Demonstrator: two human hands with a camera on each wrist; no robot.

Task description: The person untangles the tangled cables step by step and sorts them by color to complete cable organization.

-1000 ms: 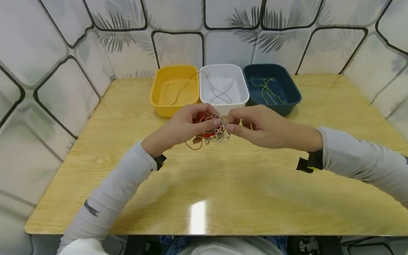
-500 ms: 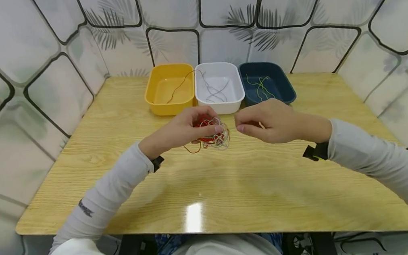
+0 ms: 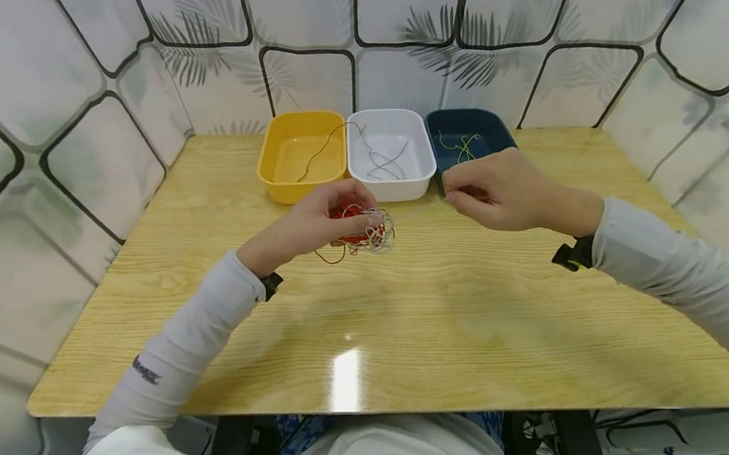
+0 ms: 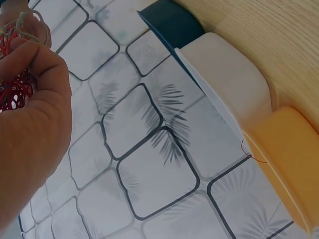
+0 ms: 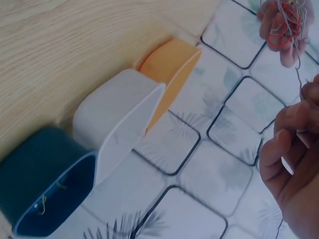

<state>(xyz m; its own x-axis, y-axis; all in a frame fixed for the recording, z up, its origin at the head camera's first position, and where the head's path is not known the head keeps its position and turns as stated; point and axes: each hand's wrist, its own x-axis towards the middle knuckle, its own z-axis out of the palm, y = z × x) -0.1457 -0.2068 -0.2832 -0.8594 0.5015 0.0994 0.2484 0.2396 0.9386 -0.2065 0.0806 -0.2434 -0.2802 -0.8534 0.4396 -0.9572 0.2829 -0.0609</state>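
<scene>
My left hand grips a tangled bundle of thread, mostly red and whitish, above the table. A loop of red thread hangs below the bundle. Off to the right, my right hand pinches a thin strand that looks grey in the right wrist view and runs up to the bundle. Another bit of dark thread trails below this hand there. In the head view the right hand covers the front corner of the dark blue bin, which has yellow-green threads in it.
Left of the blue bin stand a white bin with grey threads and a yellow bin, side by side at the table's back. A reddish-brown thread crosses the rim between them. A patterned curtain surrounds the wooden table.
My right hand has moved right and slightly away from me, widening the gap to the bundle, with the strand drawn out. The left hand, still holding the bundle, has shifted slightly left.
</scene>
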